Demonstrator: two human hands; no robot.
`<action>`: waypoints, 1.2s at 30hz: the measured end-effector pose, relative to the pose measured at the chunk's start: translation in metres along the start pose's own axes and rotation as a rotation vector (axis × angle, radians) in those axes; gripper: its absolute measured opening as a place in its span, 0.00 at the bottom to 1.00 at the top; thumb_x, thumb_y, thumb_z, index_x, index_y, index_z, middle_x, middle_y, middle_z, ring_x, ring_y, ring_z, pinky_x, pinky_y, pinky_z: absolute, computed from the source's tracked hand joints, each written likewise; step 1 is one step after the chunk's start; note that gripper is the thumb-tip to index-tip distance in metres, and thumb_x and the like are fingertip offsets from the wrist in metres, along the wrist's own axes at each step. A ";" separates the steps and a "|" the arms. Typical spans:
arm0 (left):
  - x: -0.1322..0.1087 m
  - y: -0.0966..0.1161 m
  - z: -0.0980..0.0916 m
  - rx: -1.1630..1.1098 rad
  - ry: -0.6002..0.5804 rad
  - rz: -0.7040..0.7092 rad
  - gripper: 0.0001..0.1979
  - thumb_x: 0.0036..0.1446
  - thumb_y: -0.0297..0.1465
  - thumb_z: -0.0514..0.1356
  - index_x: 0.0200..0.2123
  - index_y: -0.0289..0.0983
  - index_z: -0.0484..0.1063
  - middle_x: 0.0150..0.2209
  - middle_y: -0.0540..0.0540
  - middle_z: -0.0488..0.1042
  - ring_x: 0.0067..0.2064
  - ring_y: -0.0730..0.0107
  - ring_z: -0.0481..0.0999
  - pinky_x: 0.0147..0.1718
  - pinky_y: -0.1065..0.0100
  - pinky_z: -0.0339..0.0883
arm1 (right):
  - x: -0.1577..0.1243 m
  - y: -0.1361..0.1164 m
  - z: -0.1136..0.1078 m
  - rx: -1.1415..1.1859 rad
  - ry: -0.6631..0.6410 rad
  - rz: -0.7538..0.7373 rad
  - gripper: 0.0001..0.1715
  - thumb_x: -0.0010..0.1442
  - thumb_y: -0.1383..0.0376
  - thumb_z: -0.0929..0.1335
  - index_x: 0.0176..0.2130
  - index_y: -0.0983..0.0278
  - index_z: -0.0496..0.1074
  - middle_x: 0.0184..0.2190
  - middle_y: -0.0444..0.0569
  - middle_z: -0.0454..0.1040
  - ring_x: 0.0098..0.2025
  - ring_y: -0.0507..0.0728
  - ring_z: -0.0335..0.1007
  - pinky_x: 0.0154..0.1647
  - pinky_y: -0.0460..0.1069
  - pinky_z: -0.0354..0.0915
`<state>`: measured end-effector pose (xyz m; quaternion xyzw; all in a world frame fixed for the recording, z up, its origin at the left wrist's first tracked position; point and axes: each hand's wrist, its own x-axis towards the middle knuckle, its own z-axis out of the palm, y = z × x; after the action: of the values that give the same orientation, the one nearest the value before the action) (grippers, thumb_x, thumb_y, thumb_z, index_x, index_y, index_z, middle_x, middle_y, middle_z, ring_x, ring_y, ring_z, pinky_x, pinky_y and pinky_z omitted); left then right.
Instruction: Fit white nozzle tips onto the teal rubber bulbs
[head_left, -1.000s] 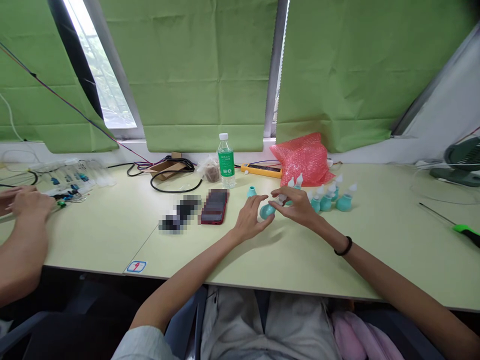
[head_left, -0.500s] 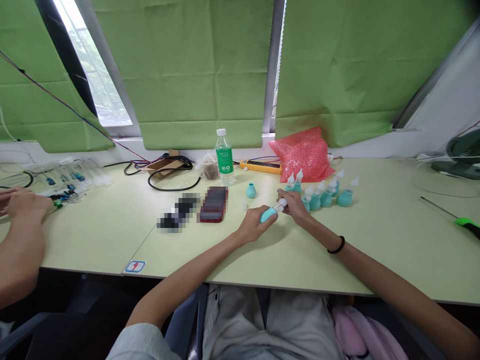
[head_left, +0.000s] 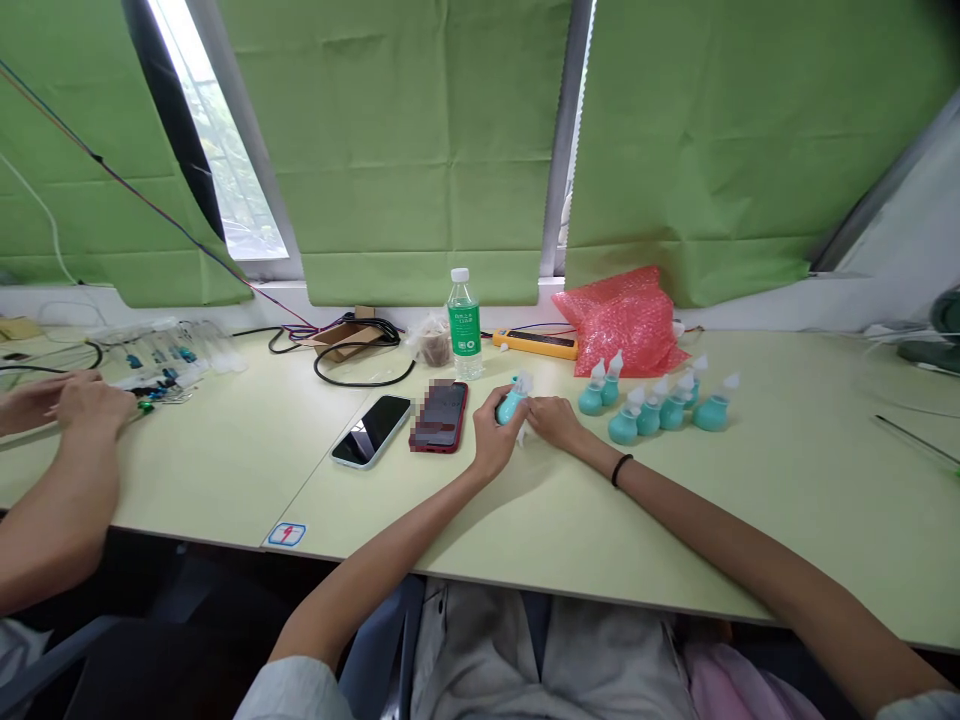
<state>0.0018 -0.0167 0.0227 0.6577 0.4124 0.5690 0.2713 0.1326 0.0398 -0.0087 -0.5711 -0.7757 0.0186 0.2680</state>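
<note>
My left hand (head_left: 491,437) is wrapped round a small teal squeeze bulb with a white tip (head_left: 513,400), held just above the pale green table (head_left: 735,500). My right hand (head_left: 551,418) rests beside it with fingers curled near the bulb's tip and a small white piece (head_left: 523,437) on the table; what it pinches, if anything, is hidden. To the right stand several more teal bulbs with white tips (head_left: 660,405).
Two phones (head_left: 373,429) lie left of my hands. A water bottle (head_left: 465,325), a pink bubble-wrap bag (head_left: 626,318), a yellow power strip (head_left: 536,343) and black cables (head_left: 352,350) sit behind. Another person's hands (head_left: 71,400) work at the far left.
My hands have shifted left and away from me with the teal bulb, towards where a lone bulb stood. The head camera turned a little.
</note>
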 end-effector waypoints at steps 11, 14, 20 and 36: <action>-0.009 -0.005 0.012 0.030 -0.211 0.006 0.13 0.47 0.38 0.53 0.31 0.34 0.68 0.23 0.51 0.66 0.24 0.77 0.64 0.24 0.75 0.58 | -0.047 0.006 -0.037 0.890 0.069 0.044 0.20 0.54 0.52 0.56 0.27 0.65 0.63 0.15 0.40 0.61 0.14 0.47 0.54 0.15 0.43 0.52; -0.012 -0.008 0.016 0.020 -0.217 0.003 0.13 0.47 0.38 0.54 0.32 0.35 0.65 0.21 0.52 0.65 0.22 0.78 0.63 0.22 0.76 0.57 | -0.058 -0.001 -0.044 0.963 0.092 0.051 0.14 0.50 0.56 0.63 0.27 0.65 0.65 0.16 0.42 0.63 0.16 0.47 0.56 0.17 0.44 0.56; -0.011 -0.011 0.016 -0.092 -0.292 -0.062 0.14 0.47 0.40 0.54 0.34 0.36 0.60 0.21 0.52 0.67 0.20 0.79 0.64 0.20 0.76 0.58 | -0.061 -0.009 -0.043 0.953 0.237 0.121 0.11 0.42 0.61 0.68 0.28 0.65 0.71 0.20 0.44 0.67 0.19 0.48 0.60 0.21 0.46 0.62; -0.013 -0.016 0.017 0.050 -0.265 -0.014 0.13 0.47 0.40 0.53 0.30 0.36 0.60 0.19 0.52 0.68 0.20 0.78 0.63 0.20 0.77 0.54 | -0.067 -0.011 -0.039 0.840 0.333 0.061 0.10 0.45 0.62 0.66 0.27 0.65 0.73 0.22 0.48 0.71 0.24 0.52 0.65 0.20 0.45 0.62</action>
<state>0.0147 -0.0178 -0.0009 0.7309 0.3915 0.4647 0.3108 0.1536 -0.0346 0.0023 -0.4306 -0.6301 0.2475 0.5969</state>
